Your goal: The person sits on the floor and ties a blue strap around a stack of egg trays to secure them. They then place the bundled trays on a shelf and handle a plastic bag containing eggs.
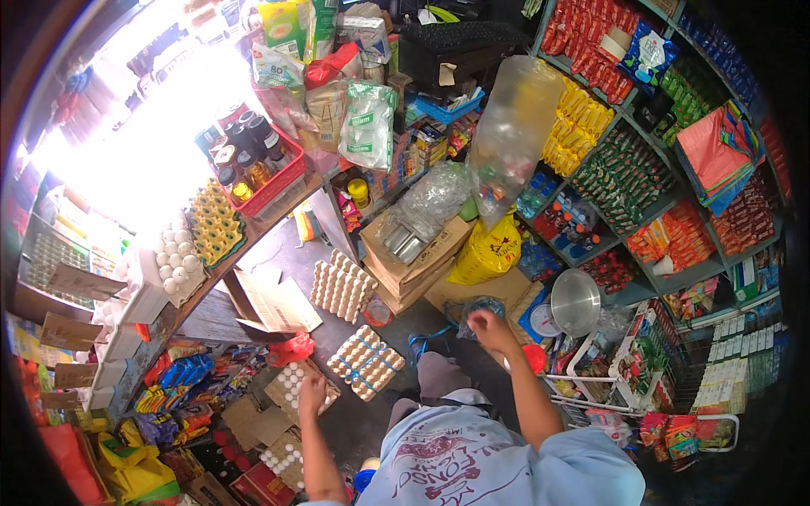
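Note:
My left hand (pixel 312 395) is over an egg tray of white eggs (pixel 292 382) on the floor side to my left. Its fingers are curled and point away from the camera, so whether an egg is in them is hidden. To the right, my right hand (pixel 490 330) is bent at the wrist beside a bluish clear plastic bag (pixel 486 306); whether the fingers grip the bag does not show. Between my hands lies a stack of egg trays (pixel 366 363) tied with blue string. Farther off, more stacked pulp egg trays (pixel 343 286) lean at a tilt.
An open cardboard box (pixel 275 300) lies beyond the left hand. A dial scale (pixel 545 320) with a metal pan (pixel 575 302) stands right. Cardboard boxes (pixel 411 253) and a yellow bag (pixel 487 250) are ahead. A wooden counter (pixel 253 234) holds egg trays (pixel 215 221). Shelves of sachets (pixel 623 171) line the right.

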A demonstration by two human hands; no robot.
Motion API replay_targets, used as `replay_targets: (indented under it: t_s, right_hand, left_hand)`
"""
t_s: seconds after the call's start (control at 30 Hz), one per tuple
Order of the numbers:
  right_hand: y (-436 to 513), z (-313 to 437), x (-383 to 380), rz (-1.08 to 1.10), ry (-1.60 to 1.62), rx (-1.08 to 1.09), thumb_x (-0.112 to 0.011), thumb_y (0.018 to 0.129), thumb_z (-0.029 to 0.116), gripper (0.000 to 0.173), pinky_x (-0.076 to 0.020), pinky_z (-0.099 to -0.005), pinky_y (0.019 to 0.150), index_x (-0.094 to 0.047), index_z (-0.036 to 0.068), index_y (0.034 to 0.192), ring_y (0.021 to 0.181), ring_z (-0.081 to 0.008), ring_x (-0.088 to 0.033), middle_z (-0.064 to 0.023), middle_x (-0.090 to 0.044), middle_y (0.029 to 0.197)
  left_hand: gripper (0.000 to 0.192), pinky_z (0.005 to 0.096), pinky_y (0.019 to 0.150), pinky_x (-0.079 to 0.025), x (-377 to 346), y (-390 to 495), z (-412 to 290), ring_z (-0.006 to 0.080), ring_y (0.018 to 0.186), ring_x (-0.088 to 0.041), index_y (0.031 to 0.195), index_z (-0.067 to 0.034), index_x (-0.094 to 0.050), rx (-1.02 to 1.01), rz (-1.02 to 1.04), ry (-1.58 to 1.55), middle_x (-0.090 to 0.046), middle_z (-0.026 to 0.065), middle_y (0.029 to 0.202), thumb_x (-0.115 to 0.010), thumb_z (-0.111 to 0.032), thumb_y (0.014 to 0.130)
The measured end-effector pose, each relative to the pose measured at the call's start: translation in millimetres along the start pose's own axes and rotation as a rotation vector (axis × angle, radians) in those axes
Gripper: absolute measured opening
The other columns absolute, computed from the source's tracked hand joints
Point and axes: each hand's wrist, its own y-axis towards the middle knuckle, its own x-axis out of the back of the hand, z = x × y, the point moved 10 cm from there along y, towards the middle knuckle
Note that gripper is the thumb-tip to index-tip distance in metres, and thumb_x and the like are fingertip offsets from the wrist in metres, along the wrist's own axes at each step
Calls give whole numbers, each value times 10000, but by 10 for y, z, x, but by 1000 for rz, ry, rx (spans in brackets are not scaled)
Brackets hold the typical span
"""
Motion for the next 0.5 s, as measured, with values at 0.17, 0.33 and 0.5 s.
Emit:
replay_targets:
  t_s: [0.17,0.33,0.5]
  right_hand:
    - [988,1894,721,-205,220,404,-663,899,237,236,-522,-312,760,-659,26,1005,847,-184,-670,-104,-695,885]
    - [2195,3754,1618,-329,158,724,-693,843,181,179,-509,-305,689,-689,40,952,731,-150,-643,-78,-681,785]
    - [3243,4658,1479,-71,-152,830,-653,818,179,203,-519,-382,709,-713,34,947,731,-273,-674,-177,-701,843]
  left_hand:
    - [295,406,838,-506,271,600,-2645,346,959,-639,1093,-30,-648,-401,30,-137,-651,181,1045,-592,-241,896]
    - [199,428,779,-493,1161,430,-4495,335,899,-629,1026,-62,-656,-759,-228,-47,-647,132,1003,-614,-183,874]
    - [158,419,802,-471,2052,564,-5295,316,921,-619,987,-71,-653,-898,-452,39,-650,111,961,-638,-157,855]
